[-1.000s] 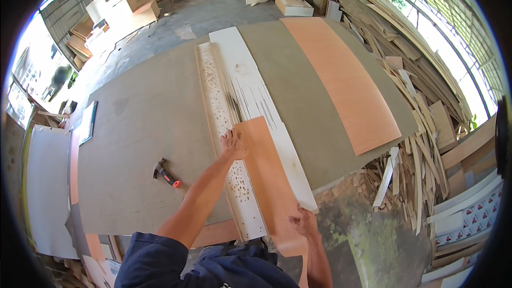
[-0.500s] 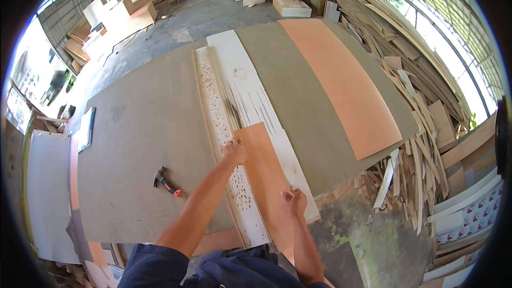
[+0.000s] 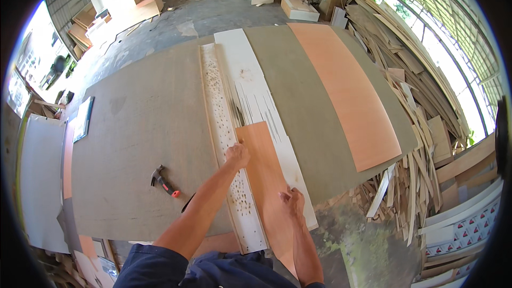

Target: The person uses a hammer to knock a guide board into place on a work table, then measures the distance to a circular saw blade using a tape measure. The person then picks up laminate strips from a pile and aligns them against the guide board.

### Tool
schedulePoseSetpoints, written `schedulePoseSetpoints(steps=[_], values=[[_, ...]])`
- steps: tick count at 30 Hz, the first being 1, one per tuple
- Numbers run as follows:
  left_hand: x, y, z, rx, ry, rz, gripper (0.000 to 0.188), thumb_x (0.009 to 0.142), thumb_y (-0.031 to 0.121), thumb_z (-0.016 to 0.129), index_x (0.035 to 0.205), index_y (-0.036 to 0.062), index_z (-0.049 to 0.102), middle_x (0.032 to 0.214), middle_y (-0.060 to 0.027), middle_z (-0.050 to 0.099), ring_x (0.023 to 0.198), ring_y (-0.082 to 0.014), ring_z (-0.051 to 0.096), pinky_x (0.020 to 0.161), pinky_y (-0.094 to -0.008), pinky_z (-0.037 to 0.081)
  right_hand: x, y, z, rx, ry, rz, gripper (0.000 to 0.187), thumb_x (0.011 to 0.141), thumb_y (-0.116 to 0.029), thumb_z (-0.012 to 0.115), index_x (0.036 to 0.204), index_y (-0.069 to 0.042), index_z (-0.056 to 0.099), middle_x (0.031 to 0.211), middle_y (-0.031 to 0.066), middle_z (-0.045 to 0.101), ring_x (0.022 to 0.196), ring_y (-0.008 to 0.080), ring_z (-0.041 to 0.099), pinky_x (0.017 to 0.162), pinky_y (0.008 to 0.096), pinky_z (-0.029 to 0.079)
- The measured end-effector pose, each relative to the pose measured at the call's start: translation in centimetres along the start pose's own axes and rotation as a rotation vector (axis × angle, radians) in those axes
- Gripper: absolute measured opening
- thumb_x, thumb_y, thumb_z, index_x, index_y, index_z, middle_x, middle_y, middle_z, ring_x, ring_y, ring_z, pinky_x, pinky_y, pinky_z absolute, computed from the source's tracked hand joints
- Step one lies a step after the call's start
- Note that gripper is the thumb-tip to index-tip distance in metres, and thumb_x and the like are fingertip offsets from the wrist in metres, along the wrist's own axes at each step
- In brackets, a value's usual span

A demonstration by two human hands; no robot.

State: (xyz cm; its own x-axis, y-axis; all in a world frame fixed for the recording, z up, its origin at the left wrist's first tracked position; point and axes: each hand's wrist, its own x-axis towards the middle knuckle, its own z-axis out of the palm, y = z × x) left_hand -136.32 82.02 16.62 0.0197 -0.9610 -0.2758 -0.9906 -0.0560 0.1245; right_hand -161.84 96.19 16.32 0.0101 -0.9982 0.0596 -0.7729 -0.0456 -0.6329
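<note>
A thin wood-grain strip (image 3: 266, 165) lies lengthwise in front of me, its near end reaching down toward my body. My left hand (image 3: 237, 156) is closed at its left edge, close to the far end. At the right edge, nearer to me, my right hand (image 3: 293, 201) has its fingers bent and pressed together on the strip's border. Under and beside the strip are a long white board with a raised rim and many small dark holes or spots (image 3: 242, 197) and a white panel with dark streaks (image 3: 248, 74).
A claw hammer (image 3: 165, 181) with a black and red handle lies left of my left forearm on the large grey-brown sheet (image 3: 138, 117). An orange-brown sheet (image 3: 346, 96) lies to the right. Scrap wood strips (image 3: 405, 181) and stacked planks (image 3: 410, 58) crowd the right side.
The view has shifted slightly. Both hands keep nearly the same places on the strip. A small dark sliver now shows beside my left forearm.
</note>
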Motion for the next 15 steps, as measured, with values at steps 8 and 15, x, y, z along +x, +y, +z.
schedulePoseSetpoints(steps=[8,15], values=[[-0.3,1.2,-0.7,-0.139,0.038,-0.024,0.032,0.084,0.019,0.052,0.105,-0.0024,0.063,0.103,-0.0237,0.063,0.095,-0.0352,0.064,0.078,-0.0412,0.054,2.5,0.9,1.2,0.029,0.049,-0.065,0.028,0.072,-0.014,0.074,0.093,0.004,0.068,0.068,0.0159,0.055,0.061,0.0332,0.057,0.056,0.0410,0.044],[0.2,0.4,0.4,-0.231,0.049,-0.047,0.033,0.083,0.019,0.053,0.107,-0.0022,0.062,0.105,-0.0245,0.061,0.097,-0.0362,0.064,0.080,-0.0423,0.054,3.6,0.0,1.9,0.051,0.062,-0.013,0.021,0.072,-0.014,0.073,0.086,0.001,0.071,0.073,0.0185,0.060,0.068,0.0359,0.061,0.061,0.0436,0.046]])
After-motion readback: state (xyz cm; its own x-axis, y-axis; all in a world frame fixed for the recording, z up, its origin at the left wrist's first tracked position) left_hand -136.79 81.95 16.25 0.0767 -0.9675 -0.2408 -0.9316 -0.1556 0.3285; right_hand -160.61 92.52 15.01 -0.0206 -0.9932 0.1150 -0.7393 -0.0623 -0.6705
